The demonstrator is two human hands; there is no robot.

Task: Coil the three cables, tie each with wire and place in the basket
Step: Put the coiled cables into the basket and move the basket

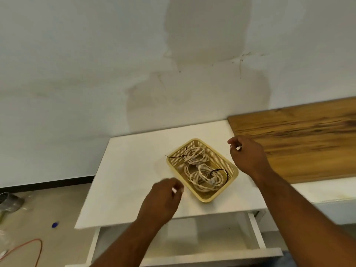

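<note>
basket (219, 157): coiled cables (200, 174) inside, black wire (219, 171) ties
left hand (163, 199): loose curl, I grasp nothing
right hand (248, 155): loose curl, empty, near basket

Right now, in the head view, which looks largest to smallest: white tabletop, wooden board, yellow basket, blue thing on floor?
White tabletop
Wooden board, cut by the frame, so first two unsure
Yellow basket
Blue thing on floor

A yellow perforated basket (221, 160) holds white cables (194, 151) tied with black wire (219, 171) on a white table (134, 170).
</note>
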